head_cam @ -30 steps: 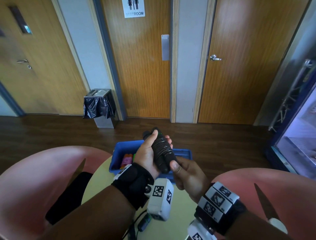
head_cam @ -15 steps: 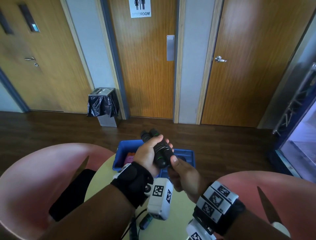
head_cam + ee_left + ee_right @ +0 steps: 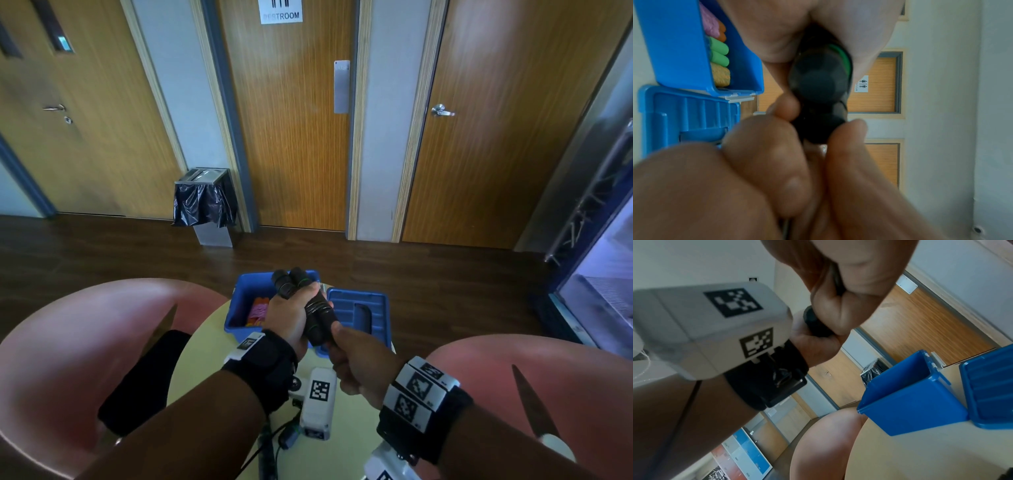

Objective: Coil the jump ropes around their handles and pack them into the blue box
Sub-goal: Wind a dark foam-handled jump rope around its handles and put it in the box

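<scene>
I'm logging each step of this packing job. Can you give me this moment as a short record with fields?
Left hand: grips the black jump rope, cord coiled round its paired handles
Right hand: holds the near end of the handles
Blue box: open on the table, lid swung open beside it
Box contents: coloured jump ropes, pink, orange, green and yellow
Black rope's position: held above the box, not yet inside
</scene>
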{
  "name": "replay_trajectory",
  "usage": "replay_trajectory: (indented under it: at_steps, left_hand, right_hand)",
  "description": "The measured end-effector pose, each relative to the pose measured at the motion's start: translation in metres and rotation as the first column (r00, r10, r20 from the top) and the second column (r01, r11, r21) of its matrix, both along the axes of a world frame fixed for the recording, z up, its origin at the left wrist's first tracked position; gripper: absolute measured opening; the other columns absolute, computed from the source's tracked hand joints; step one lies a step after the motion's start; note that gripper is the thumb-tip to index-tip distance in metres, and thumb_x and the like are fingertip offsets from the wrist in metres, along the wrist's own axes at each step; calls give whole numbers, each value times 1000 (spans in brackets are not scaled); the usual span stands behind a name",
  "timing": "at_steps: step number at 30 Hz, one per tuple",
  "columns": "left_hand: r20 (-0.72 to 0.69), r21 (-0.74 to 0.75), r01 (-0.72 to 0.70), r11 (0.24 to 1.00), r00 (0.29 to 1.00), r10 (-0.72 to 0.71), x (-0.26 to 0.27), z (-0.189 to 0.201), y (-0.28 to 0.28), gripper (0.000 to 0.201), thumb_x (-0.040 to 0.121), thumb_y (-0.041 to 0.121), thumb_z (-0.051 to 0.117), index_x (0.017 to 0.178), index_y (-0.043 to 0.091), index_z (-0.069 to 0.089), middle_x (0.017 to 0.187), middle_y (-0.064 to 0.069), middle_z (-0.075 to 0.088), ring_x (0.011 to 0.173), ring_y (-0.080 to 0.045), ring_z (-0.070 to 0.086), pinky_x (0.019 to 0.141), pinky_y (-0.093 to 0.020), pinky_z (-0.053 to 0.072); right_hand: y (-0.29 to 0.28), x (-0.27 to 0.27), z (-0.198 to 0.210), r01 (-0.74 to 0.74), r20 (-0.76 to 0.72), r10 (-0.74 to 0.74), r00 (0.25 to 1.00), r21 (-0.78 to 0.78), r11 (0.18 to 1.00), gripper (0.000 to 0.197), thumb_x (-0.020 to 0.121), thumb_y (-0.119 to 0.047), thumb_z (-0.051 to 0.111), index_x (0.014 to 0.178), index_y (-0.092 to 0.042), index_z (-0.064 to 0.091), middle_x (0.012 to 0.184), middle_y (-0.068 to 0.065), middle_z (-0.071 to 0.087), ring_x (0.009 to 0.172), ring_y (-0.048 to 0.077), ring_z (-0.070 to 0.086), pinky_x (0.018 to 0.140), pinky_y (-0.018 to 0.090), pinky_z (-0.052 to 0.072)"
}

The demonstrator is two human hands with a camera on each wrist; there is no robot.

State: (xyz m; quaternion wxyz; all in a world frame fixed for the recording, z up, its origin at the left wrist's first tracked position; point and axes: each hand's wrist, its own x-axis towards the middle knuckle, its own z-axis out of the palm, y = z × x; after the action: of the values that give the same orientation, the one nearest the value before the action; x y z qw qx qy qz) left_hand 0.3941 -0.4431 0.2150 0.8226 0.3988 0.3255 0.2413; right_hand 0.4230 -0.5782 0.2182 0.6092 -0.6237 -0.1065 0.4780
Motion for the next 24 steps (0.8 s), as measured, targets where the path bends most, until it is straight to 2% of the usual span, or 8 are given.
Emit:
replay_trajectory:
  at_steps: [4,7,10,12,16,18,21,24]
  left_hand:
    - [73,39,40,998,996,-42,-2,4,3,16,91,8,66,105,2,61,87,-13,65,75,-27,66,88,-49,52]
    - [107,37,94,995,989,-97,-8,13,3,24,86,7,70,107,3,59,89,-13,64,80,-27,65,89,-47,52]
    - [125,47,132,990,983,-136,-12,16,1,52,74,3,79,119,-1,53,102,-22,59,87,-32,62,71,-45,56]
    - [139,50,151,987,978,-157,-15,15,0,70,70,5,79,130,-7,45,106,-23,59,86,-34,62,59,-41,53]
    - [169,52,173,984,969,-179,-22,15,-3,71,74,9,76,135,-4,42,108,-25,58,82,-35,63,52,-37,49]
    - [148,98,187,977,969,-200,-25,14,0,69,76,7,75,134,-4,40,105,-29,56,77,-37,61,52,-37,47]
    - [125,146,179,973,972,-197,-29,11,12,63,77,1,72,132,-1,42,110,-41,54,87,-43,61,57,-40,51]
    - [74,184,125,975,987,-141,-35,7,26,50,84,-10,62,127,9,45,105,-26,61,91,-39,66,64,-42,57]
  right_hand:
    - [-4,4,0,16,-104,-7,995,94,995,21,104,-29,45,88,-16,44,58,-3,32,45,9,25,46,22,23]
    - [-7,6,6,-22,-25,23,999,64,998,22,104,-27,48,90,-11,52,59,1,48,46,13,38,49,24,34]
    - [-6,10,12,-5,18,5,1000,15,1000,32,104,-35,47,92,-8,61,60,4,53,47,15,40,51,24,36]
    - [-5,11,15,5,-2,-5,1000,-3,1000,44,103,-44,44,93,-6,64,59,4,51,47,15,36,50,24,34]
    - [1,7,16,-7,75,9,997,-37,999,56,102,-54,37,87,-8,66,58,2,48,43,13,32,47,23,28]
    - [5,3,16,-27,154,35,987,-57,998,53,103,-50,39,83,-9,65,59,2,48,44,12,31,46,24,25]
    - [12,0,14,-66,180,79,981,-75,995,42,104,-36,44,81,-7,63,59,2,45,44,11,28,45,23,22]
    - [24,-3,9,-116,229,153,961,-167,979,33,105,-21,46,80,-7,62,58,1,49,40,9,34,44,23,26]
